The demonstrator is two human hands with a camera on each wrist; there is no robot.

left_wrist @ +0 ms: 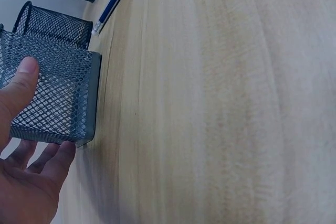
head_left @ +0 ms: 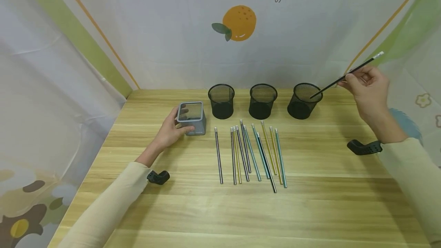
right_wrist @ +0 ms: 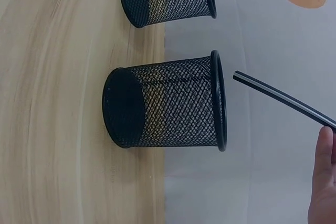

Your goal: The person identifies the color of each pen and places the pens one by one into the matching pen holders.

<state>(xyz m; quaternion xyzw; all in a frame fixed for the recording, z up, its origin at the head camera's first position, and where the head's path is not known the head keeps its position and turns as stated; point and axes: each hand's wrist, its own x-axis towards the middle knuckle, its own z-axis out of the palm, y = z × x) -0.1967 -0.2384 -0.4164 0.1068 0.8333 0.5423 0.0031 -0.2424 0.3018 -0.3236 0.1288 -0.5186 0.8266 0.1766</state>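
Note:
My right hand (head_left: 372, 91) pinches a black pencil (head_left: 360, 66) partway along, with its white eraser end up and to the right. In the right wrist view the pencil's lower end is just above the rim of the rightmost round black mesh pen cup (right_wrist: 176, 103), and the pencil slants. At the left, my left hand (head_left: 169, 131) grips a square grey mesh pen holder (head_left: 197, 127), thumb on the near side and fingers on its far left side. The left wrist view shows the thumb against the grey mesh (left_wrist: 58, 93).
Two more round black mesh cups, the left one (head_left: 222, 108) and the middle one (head_left: 260, 109), stand along the table's back edge. Several pencils (head_left: 260, 156) in dark, gold and teal lie in front of them, eraser ends away from me. A patterned curtain (head_left: 165, 49) hangs behind.

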